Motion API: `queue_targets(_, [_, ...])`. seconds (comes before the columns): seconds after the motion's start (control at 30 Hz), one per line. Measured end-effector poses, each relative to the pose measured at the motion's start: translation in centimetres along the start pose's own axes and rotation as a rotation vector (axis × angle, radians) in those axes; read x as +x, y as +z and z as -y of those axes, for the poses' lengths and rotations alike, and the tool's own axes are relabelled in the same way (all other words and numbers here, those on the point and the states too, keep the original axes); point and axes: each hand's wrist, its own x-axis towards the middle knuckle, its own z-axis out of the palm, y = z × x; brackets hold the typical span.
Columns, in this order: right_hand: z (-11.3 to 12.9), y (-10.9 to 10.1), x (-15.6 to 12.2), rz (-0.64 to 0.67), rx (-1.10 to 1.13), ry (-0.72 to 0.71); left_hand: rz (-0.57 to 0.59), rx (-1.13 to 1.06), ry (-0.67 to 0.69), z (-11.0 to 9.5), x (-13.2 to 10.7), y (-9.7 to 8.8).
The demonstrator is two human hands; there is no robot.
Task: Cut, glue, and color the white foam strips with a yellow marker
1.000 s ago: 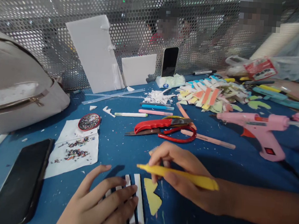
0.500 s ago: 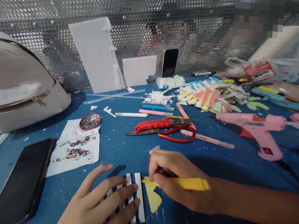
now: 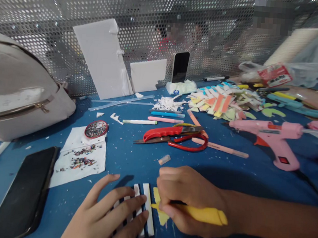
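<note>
My left hand (image 3: 110,214) lies palm down with its fingers spread over several white foam strips (image 3: 148,210) on the blue table. Its fingertips press on the strips. In my right hand (image 3: 191,202) a yellow marker (image 3: 208,215) is gripped like a pen, its tip at the edge of the rightmost strip. Under the marker tip and beside that strip lies a yellow-coloured flat piece (image 3: 157,195), partly hidden by the right fingers. A small translucent pen cap (image 3: 164,159) rests just beyond the right hand.
Red-handled scissors (image 3: 174,135) and several markers (image 3: 153,119) lie ahead. A pink glue gun (image 3: 273,131) and a heap of coloured pieces (image 3: 223,102) are at the right. At the left are a phone (image 3: 22,192), glitter on paper (image 3: 73,171) and a bag (image 3: 26,86).
My right hand has moved the yellow marker tip down along the rightmost strip, toward me. The pen cap now shows fully. My left hand has stayed in place.
</note>
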Motion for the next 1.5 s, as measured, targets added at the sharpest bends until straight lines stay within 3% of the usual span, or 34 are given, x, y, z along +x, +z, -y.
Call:
queue_targets(0.17, [0.0, 0.1, 0.1, -0.074, -0.047, 0.032, 0.002, 0.010, 0.011, 0.2, 0.0, -0.4])
queue_targets(0.33, [-0.1, 0.1, 0.1, 0.004, -0.041, -0.013, 0.095, 0.021, 0.051, 0.5, -0.4, 0.0])
queue_targets(0.37, [-0.1, 0.1, 0.1, 0.009, -0.036, -0.038, -0.029, 0.012, 0.040, 0.5, -0.5, 0.2])
queue_targets(0.47, [-0.1, 0.1, 0.1, 0.014, -0.011, -0.095, -0.082, -0.006, 0.027, 0.4, -0.6, 0.6])
queue_targets(0.7, [-0.1, 0.6, 0.1, 0.037, 0.034, -0.144, 0.094, 0.124, 0.059, 0.7, 0.2, -0.2])
queue_targets(0.83, [0.0, 0.6, 0.2, 0.083, 0.127, -0.188, 0.110, 0.152, 0.069, 0.8, 0.1, 0.0])
queue_targets(1.03, [0.0, 0.2, 0.1, 0.002, 0.036, -0.082, -0.011, 0.069, 0.054, 0.5, -0.5, 0.4])
queue_targets(1.13, [-0.1, 0.0, 0.0, -0.019, -0.035, -0.020, -0.011, 0.012, 0.016, 0.4, -0.5, 0.5])
queue_targets(1.3, [-0.1, 0.2, -0.1, 0.037, 0.041, -0.064, -0.059, 0.018, 0.039, 0.4, -0.7, 0.7])
queue_targets(1.5, [0.1, 0.3, 0.0, 0.013, 0.053, -0.067, 0.011, -0.003, 0.019, 0.4, -0.2, 0.3])
